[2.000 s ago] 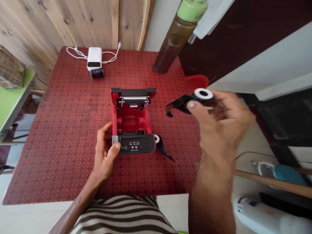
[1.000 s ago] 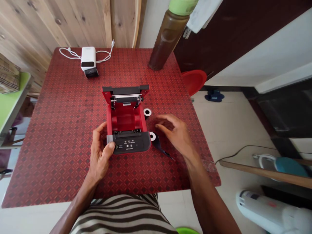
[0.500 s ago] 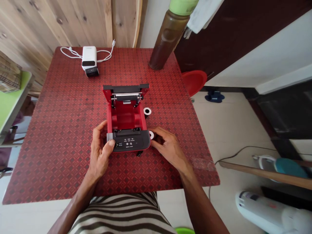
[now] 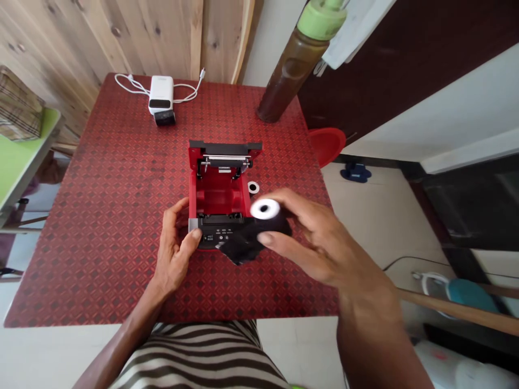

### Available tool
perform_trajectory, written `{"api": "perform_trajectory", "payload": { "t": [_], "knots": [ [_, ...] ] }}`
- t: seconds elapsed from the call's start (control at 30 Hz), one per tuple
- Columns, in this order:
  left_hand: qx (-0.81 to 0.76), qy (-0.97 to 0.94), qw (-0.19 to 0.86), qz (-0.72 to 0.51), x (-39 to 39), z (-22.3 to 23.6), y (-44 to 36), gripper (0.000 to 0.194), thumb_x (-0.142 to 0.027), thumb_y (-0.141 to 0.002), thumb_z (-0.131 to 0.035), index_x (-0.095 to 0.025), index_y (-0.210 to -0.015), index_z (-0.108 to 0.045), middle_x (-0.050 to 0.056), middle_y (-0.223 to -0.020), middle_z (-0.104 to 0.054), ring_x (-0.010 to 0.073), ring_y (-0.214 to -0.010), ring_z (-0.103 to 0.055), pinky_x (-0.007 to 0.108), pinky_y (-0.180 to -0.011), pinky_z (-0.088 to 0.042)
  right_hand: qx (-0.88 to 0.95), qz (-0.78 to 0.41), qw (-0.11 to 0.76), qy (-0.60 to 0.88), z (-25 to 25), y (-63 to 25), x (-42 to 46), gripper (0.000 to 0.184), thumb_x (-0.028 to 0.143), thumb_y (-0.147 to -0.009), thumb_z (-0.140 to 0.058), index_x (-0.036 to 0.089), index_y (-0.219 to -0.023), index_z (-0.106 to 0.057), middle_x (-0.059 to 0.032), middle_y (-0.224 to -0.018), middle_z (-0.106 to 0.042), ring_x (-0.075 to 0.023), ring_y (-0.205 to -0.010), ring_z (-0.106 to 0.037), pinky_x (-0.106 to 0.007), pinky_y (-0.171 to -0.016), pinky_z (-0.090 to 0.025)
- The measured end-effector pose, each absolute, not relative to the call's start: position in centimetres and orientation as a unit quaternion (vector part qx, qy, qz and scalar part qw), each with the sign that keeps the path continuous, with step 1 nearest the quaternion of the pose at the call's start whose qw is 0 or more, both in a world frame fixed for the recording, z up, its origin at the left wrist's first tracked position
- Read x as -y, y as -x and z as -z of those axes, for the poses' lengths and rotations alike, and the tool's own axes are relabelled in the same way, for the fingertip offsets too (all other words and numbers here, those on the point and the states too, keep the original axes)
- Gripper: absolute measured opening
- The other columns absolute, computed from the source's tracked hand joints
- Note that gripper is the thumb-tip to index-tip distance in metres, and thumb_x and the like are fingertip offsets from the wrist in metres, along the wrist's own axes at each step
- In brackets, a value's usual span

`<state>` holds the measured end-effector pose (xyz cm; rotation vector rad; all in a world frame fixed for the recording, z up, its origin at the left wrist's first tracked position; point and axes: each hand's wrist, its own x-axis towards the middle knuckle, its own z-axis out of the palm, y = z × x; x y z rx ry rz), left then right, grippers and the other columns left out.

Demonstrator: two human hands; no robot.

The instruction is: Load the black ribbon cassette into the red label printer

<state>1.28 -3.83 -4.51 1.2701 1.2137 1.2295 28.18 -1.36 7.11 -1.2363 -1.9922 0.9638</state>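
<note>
A small red and black receipt printer (image 4: pixel 219 200) sits on the table with its lid raised. Its red paper bay holds nothing. My left hand (image 4: pixel 176 246) grips its left front corner, thumb on top of the grey edge of the button panel. A paper roll (image 4: pixel 275 224) with a white end and black outside is in my right hand (image 4: pixel 320 240), between thumb and fingers. It is held above the printer's right front corner, and its loose black end hangs over the button panel. A second paper roll (image 4: pixel 257 189) stands against the printer's right side, partly hidden.
A white device (image 4: pixel 161 89) with a looped white cable and a dark piece at its front lies at the back of the red patterned table (image 4: pixel 105 216). A tall brown bottle (image 4: pixel 287 75) with a green cap stands back right. Behind the table's right edge is a red stool (image 4: pixel 326 146).
My right hand set one roll beside the printer, then took the other from its right front corner and lifted it over the panel. My left hand stays on the printer.
</note>
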Motion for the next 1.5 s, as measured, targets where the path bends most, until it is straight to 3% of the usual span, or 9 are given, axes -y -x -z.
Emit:
{"api": "perform_trajectory", "payload": {
  "t": [0.13, 0.3, 0.6, 0.93, 1.1, 1.23, 1.37, 1.5],
  "knots": [
    [-0.495, -0.515, 0.482, -0.508, 3.9, 4.6, -1.3, 0.064, -0.063, -0.109, -0.072, -0.028, -0.160, -0.061, 0.014, -0.152, -0.068, 0.0332, -0.133, -0.072, 0.050, -0.110, -0.062, 0.797, -0.301, 0.241, 0.464, -5.9, -25.0, -1.9, 0.034, 0.025, -0.102, -0.083, 0.024, -0.132, -0.069, -0.0061, -0.127, -0.083, -0.0251, -0.109, -0.079, -0.040, -0.098, -0.061],
    [-0.503, -0.508, 0.498, -0.491, 4.0, 4.4, -1.2, 0.066, -0.064, -0.109, -0.072, -0.028, -0.163, -0.058, 0.015, -0.156, -0.066, 0.0376, -0.144, -0.067, 0.059, -0.122, -0.054, 0.831, -0.222, 0.142, 0.489, -5.1, -22.9, -3.7, 0.017, 0.011, -0.105, -0.072, 0.021, -0.118, -0.072, -0.0096, -0.117, -0.083, -0.0296, -0.113, -0.079, -0.046, -0.104, -0.061],
    [-0.501, -0.514, 0.501, -0.483, 4.0, 4.5, -1.1, 0.067, -0.064, -0.110, -0.071, -0.029, -0.165, -0.056, 0.016, -0.160, -0.065, 0.0386, -0.146, -0.064, 0.063, -0.124, -0.050, 0.848, -0.161, 0.019, 0.505, -5.6, -20.0, -4.6, 0.020, 0.007, -0.106, -0.063, 0.016, -0.111, -0.080, -0.0154, -0.121, -0.083, -0.0322, -0.124, -0.074, -0.047, -0.116, -0.054],
    [-0.504, -0.518, 0.486, -0.491, 4.0, 4.4, -1.1, 0.066, -0.063, -0.110, -0.070, -0.029, -0.164, -0.059, 0.015, -0.154, -0.067, 0.0383, -0.144, -0.067, 0.060, -0.122, -0.053, 0.829, -0.141, -0.108, 0.530, -6.0, -18.1, -6.0, 0.031, 0.000, -0.105, -0.058, 0.010, -0.115, -0.086, -0.0234, -0.119, -0.087, -0.0352, -0.117, -0.081, -0.043, -0.102, -0.057],
    [-0.505, -0.524, 0.474, -0.495, 4.0, 4.4, -1.3, 0.064, -0.064, -0.110, -0.069, -0.029, -0.163, -0.060, 0.014, -0.153, -0.067, 0.0359, -0.140, -0.070, 0.056, -0.118, -0.058, 0.828, -0.155, -0.081, 0.533, -5.2, -18.5, -5.8, 0.030, 0.003, -0.110, -0.056, 0.011, -0.121, -0.083, -0.0234, -0.129, -0.085, -0.0366, -0.127, -0.079, -0.047, -0.111, -0.057],
    [-0.504, -0.524, 0.473, -0.497, 4.0, 4.3, -1.3, 0.062, -0.063, -0.110, -0.070, -0.030, -0.161, -0.061, 0.014, -0.155, -0.067, 0.0355, -0.141, -0.070, 0.055, -0.117, -0.060, 0.851, -0.179, 0.022, 0.493, -5.1, -20.2, -4.9, 0.033, 0.000, -0.112, -0.053, 0.014, -0.115, -0.083, -0.0164, -0.124, -0.087, -0.0311, -0.123, -0.079, -0.046, -0.114, -0.057],
    [-0.506, -0.524, 0.474, -0.495, 3.9, 4.2, -1.2, 0.060, -0.062, -0.109, -0.071, -0.032, -0.161, -0.062, 0.013, -0.158, -0.067, 0.0359, -0.143, -0.068, 0.055, -0.117, -0.060, 0.861, -0.240, 0.143, 0.425, -6.1, -23.0, -3.6, 0.025, 0.015, -0.117, -0.061, 0.021, -0.109, -0.084, -0.0076, -0.117, -0.089, -0.0261, -0.113, -0.082, -0.043, -0.108, -0.062],
    [-0.511, -0.534, 0.462, -0.491, 3.9, 3.9, -1.1, 0.059, -0.062, -0.110, -0.070, -0.033, -0.160, -0.063, 0.012, -0.157, -0.068, 0.0359, -0.143, -0.068, 0.056, -0.119, -0.059, 0.865, -0.238, 0.193, 0.398, -6.2, -24.7, -3.0, 0.013, 0.019, -0.114, -0.073, 0.022, -0.110, -0.085, -0.0055, -0.115, -0.090, -0.0250, -0.108, -0.081, -0.042, -0.103, -0.064]
  ]
}}
